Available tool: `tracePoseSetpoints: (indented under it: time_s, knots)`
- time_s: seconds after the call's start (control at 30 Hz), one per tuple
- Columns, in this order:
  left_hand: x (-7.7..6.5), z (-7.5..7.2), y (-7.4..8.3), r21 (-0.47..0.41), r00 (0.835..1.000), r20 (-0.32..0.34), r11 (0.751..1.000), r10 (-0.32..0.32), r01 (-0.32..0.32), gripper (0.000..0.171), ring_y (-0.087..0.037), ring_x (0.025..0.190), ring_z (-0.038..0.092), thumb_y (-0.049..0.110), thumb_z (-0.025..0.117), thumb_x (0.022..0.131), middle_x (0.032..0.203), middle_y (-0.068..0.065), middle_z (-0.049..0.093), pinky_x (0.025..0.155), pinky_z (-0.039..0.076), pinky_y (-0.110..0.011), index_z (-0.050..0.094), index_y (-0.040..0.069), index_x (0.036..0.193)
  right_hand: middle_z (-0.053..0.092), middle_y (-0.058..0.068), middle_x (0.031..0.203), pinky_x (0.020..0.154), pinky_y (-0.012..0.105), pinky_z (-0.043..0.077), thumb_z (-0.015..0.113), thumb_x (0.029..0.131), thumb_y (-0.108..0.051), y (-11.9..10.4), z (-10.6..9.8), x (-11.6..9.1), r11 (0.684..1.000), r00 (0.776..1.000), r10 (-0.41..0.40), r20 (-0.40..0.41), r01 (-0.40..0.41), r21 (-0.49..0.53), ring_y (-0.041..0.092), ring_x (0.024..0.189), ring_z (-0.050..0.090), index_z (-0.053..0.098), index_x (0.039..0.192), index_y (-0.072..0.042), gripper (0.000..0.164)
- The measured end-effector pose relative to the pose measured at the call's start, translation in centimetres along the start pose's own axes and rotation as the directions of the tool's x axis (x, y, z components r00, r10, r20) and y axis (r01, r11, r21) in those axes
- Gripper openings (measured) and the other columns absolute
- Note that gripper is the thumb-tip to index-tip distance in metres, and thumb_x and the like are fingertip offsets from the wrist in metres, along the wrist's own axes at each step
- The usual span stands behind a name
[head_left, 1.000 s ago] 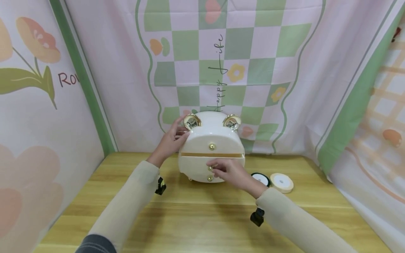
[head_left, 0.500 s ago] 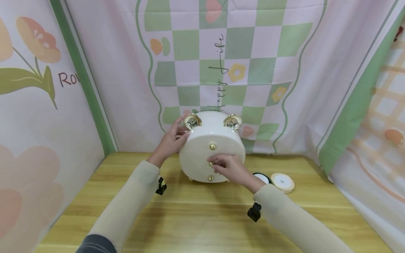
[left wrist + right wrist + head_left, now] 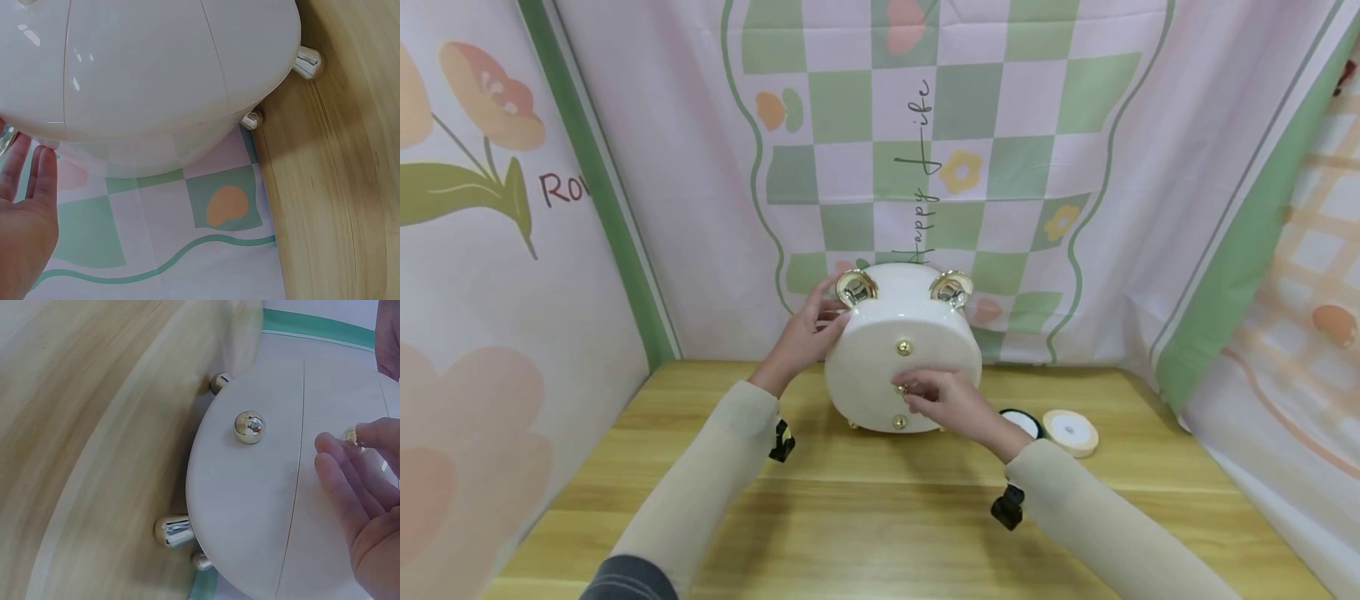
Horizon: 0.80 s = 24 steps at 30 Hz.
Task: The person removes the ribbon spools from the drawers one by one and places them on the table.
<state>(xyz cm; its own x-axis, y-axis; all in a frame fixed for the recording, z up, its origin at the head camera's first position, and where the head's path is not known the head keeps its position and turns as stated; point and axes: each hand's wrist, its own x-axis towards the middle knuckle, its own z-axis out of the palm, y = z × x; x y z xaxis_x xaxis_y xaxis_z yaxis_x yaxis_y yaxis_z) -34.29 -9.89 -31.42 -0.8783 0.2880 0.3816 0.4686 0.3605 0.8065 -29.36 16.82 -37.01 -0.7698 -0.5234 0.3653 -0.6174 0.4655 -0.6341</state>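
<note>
A white, rounded drawer box with gold ears and three gold knobs stands on the wooden table. All its drawers sit flush in the front. My left hand rests against the box's upper left side, by the gold ear. In the left wrist view its fingers look fairly straight along the shell; some fingertips are hidden. With curled fingers my right hand pinches the middle knob between thumb and fingers. The lower knob and the upper knob are untouched.
Two ribbon rolls lie right of the box: a dark-edged one, partly behind my right wrist, and a cream one. Short gold feet hold the box off the wooden table. A patterned curtain hangs close behind.
The middle drawer, slightly out one second ago with a gap above it, has gone in flush under my right hand. Over the last half second hardly anything has moved. My left hand stays in place.
</note>
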Motion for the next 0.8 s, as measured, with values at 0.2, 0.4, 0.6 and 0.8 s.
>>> tracePoseSetpoints:
  time_s: [0.2, 0.4, 0.6, 0.8]
  knots:
    - [0.1, 0.0, -0.1, -0.003, 1.000, 0.002, 1.000, -0.007, 0.007, 0.066, -0.030, 0.121, 0.056, 0.032, 0.058, 0.103, 0.137, -0.013, 0.055, 0.099, 0.050, -0.048, 0.022, 0.045, 0.157, 0.074, 0.010, 0.104, 0.069, 0.027, 0.059, 0.070, 0.093, -0.003, 0.0, 0.0, -0.6, 1.000, 1.000, -0.006, 0.023, 0.006, 0.023, 0.016, 0.085, 0.071, 0.073, 0.119, -0.006, 0.026]
    - [0.0, 0.0, -0.1, 0.001, 1.000, 0.005, 1.000, -0.010, 0.010, 0.066, -0.030, 0.121, 0.056, 0.033, 0.058, 0.103, 0.137, -0.012, 0.056, 0.098, 0.050, -0.049, 0.022, 0.046, 0.156, 0.074, 0.011, 0.099, 0.066, 0.027, 0.058, 0.069, 0.094, -0.004, 0.5, 0.5, -1.1, 1.000, 0.998, 0.002, 0.061, -0.002, 0.009, 0.015, 0.082, 0.070, 0.074, 0.116, -0.006, 0.023]
    - [-0.1, 0.1, -0.1, -0.004, 1.000, 0.003, 1.000, -0.016, 0.016, 0.066, -0.029, 0.121, 0.056, 0.035, 0.058, 0.103, 0.138, -0.011, 0.055, 0.099, 0.050, -0.048, 0.021, 0.049, 0.155, 0.074, 0.010, 0.102, 0.069, 0.025, 0.058, 0.070, 0.092, -0.003, 1.7, 1.4, -1.3, 1.000, 0.997, -0.003, 0.076, 0.006, -0.030, 0.013, 0.085, 0.070, 0.074, 0.114, -0.007, 0.022]
    - [0.0, 0.1, -0.1, -0.012, 1.000, 0.002, 1.000, -0.013, 0.013, 0.066, -0.029, 0.121, 0.056, 0.034, 0.058, 0.103, 0.137, -0.011, 0.055, 0.100, 0.049, -0.048, 0.022, 0.048, 0.156, 0.074, 0.008, 0.103, 0.073, 0.024, 0.057, 0.071, 0.092, -0.004, 3.0, 1.9, -1.2, 0.998, 0.994, 0.015, 0.111, -0.008, -0.061, 0.014, 0.089, 0.071, 0.074, 0.112, -0.007, 0.020]
